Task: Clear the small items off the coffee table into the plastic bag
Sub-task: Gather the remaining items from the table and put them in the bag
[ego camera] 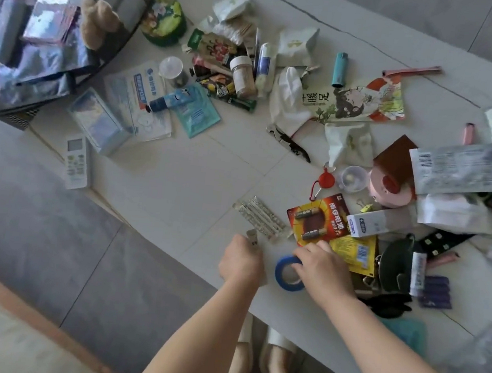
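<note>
Two hands gather small clutter at the near edge of a crowded coffee table (197,181).

The left hand (242,262) is curled round a small packet (252,237), with more slim sachets (261,219) lying just beyond it; the right hand (322,272) rests fingers-down on the blue tape roll (289,273), touching the red battery card (319,220), and whether it grips either I cannot tell. The plastic bag is probably the clear pouch at the near right corner, though that is blurred. Best to sweep the sachets together and lift tape and card in one load, keeping a firm pinch on the flat card. The table is pale stone-look, strewn with packets, tubes and bottles (243,77) toward the far side; a remote control (76,159) lies at its left edge, grey floor tiles (39,226) below.
</note>
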{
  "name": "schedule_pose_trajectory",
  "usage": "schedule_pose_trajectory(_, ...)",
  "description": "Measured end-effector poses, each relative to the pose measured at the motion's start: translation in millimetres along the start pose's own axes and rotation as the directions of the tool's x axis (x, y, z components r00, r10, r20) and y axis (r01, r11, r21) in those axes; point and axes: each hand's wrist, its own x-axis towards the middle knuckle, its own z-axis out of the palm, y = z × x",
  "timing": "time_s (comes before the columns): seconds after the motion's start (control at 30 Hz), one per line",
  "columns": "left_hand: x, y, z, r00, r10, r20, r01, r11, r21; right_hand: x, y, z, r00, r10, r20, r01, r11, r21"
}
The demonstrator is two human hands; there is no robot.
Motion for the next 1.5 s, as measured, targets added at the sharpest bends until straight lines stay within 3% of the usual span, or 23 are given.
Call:
schedule_pose_trajectory(0.2,5.5,13.7,-24.0,0.966,0.251,-0.056,-0.251,0.968,-0.003,0.2,5.2,-18.2,0.987,0.160,-0.035,-0.146,0.957,0.250)
schedule_pose_trajectory(0.33,15.8,29.9,-42.8,0.920,0.387,-0.060,-0.379,0.918,0.118,11.4,3.9,-35.3,0.941,0.320,-0.106,-0.234,0.847,0.477)
schedule_pose_trajectory(0.53,37.2,40.6,-42.3,0.793,0.596,0.125,-0.583,0.683,0.441,30.5,6.6,-40.9,0.905,0.419,-0.076,-0.311,0.771,0.556)
schedule_pose_trajectory(0.73,49.2,30.2,-40.9,0.746,0.655,0.122,-0.597,0.576,0.559,27.3,5.5,-31.0,0.880,0.466,-0.089,-0.341,0.751,0.565)
schedule_pose_trajectory(0.97,43.0,8.2,-31.0,0.771,0.636,0.024,-0.521,0.608,0.599,27.0,1.2,-36.6,0.884,0.463,-0.061,-0.332,0.715,0.615)
schedule_pose_trajectory(1.07,32.1,-0.1,-35.6,0.859,0.512,-0.019,-0.451,0.773,0.446,24.0,-3.4,-39.5,0.895,0.446,-0.013,-0.326,0.673,0.665)
schedule_pose_trajectory(1.13,22.7,-5.3,-44.9,0.936,0.351,0.026,-0.351,0.924,0.150,21.2,-10.2,-44.5,0.901,0.432,0.030,-0.317,0.611,0.725)
schedule_pose_trajectory(1.2,11.3,-12.1,-57.2,0.966,0.243,0.088,-0.225,0.958,-0.179,18.2,-20.5,-52.1,0.906,0.416,0.080,-0.313,0.531,0.787)
schedule_pose_trajectory(1.27,-3.7,-20.6,-72.3,0.974,0.181,0.134,-0.107,0.897,-0.428,14.6,-34.9,-62.4,0.912,0.394,0.114,-0.309,0.479,0.822)
schedule_pose_trajectory(1.37,-29.8,-36.3,-100.3,0.976,0.124,0.177,0.044,0.689,-0.724,8.8,-63.0,-81.4,0.930,0.350,0.114,-0.280,0.474,0.834)
schedule_pose_trajectory(1.5,-64.8,-67.1,-146.9,0.986,0.088,0.140,0.084,0.463,-0.883,-0.1,-112.2,-109.6,0.962,0.250,0.107,-0.221,0.493,0.841)
